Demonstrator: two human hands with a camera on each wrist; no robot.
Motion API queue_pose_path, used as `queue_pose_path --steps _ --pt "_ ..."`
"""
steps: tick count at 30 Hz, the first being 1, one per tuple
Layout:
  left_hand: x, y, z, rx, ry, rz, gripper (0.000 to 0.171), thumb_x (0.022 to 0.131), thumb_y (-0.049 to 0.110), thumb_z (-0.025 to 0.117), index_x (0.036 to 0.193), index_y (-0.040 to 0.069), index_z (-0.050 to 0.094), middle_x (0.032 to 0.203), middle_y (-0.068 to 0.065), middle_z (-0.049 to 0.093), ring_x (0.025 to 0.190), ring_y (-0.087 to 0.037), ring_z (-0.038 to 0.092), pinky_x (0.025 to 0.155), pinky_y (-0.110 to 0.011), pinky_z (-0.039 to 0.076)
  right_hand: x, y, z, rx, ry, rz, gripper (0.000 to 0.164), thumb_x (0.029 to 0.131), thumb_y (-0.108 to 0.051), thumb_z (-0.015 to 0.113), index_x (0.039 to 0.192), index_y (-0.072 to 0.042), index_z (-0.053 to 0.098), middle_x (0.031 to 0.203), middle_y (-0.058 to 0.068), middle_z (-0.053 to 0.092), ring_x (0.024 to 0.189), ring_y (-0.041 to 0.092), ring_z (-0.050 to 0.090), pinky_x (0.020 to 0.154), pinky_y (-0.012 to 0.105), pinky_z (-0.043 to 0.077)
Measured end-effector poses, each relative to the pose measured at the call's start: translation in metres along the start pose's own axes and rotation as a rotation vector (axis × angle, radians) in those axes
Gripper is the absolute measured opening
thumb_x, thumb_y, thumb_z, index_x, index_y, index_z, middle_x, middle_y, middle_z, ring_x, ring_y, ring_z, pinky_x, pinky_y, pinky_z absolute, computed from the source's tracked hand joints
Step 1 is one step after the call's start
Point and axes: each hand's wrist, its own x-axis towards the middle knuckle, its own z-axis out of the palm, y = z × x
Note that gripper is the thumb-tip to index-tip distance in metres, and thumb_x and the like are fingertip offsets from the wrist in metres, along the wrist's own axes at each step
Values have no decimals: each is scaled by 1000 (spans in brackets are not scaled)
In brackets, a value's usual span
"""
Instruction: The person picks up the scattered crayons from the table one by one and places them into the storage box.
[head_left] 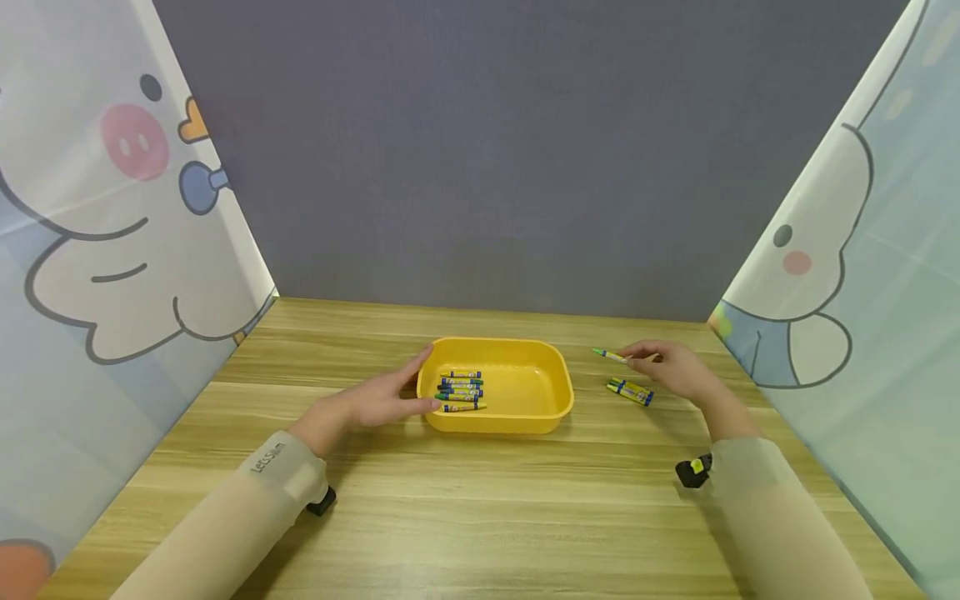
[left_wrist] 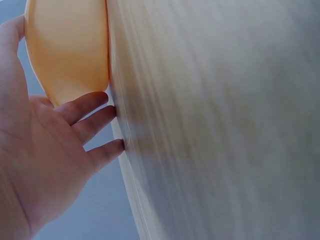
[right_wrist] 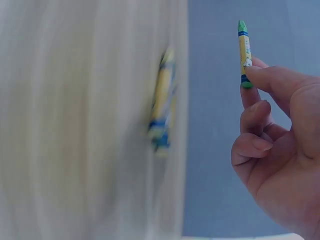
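Note:
A yellow plastic tray [head_left: 525,425] stands mid-table, with several crayons [head_left: 461,392] lying side by side in its left part. At the tray's left end rests my left hand [head_left: 382,398], its thumb at the near rim and its other fingers spread along the outside. The left wrist view shows these fingertips [left_wrist: 100,99] against the end of the tray [left_wrist: 70,50]. Beyond the tray's right side, my right hand [head_left: 667,367] pinches a green crayon [right_wrist: 245,52] near its flat end between thumb and forefinger, tip pointing away from the palm. Its other fingers are curled loosely.
A few green-tipped crayons [head_left: 632,392] lie together on the wooden table [head_left: 487,517], just below the right hand. A dark grey panel [head_left: 487,167] closes off the back. Cartoon-printed sheets [head_left: 112,208] stand along both sides.

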Motion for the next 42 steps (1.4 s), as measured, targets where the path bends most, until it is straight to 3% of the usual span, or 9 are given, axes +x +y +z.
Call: queue_pose_path --steps 7,16,23,31,42 --pt "0 1 -1 -10 -3 7 111 101 72 65 178 33 -5 182 -12 28 165 -38 36 134 -62 27 14 -44 15 9 -4 -92 30 111 -30 67 136 -16 78 132 16 73 90 35 65 69 34 55" --pt "0 2 -2 2 -7 3 111 101 72 65 178 32 -5 182 -13 26 166 -40 33 135 -63 25 32 -86 43 53 -53 -132 28 111 -30 67 136 -23 79 130 12 74 82 22 57 69 35 49" --pt "0 2 -2 2 -6 0 111 101 72 64 178 32 -5 182 -14 26 165 -40 34 134 -64 26 46 -105 65 70 -59 -194 26 111 -23 66 133 -19 80 127 10 75 79 20 55 74 34 49" --pt "-1 3 -3 0 -3 -1 110 101 71 65 178 31 -3 182 -16 25 165 -43 32 134 -65 25 56 -125 85 95 -51 -234 25 111 -21 66 132 -19 81 124 9 76 73 17 48 68 32 44" --pt "0 3 -2 -4 0 -2 111 101 70 66 179 29 -2 180 -15 31 162 -42 40 133 -64 30 68 -129 102 125 -91 -227 25 112 -19 66 132 -16 80 125 11 71 82 18 53 74 33 46"
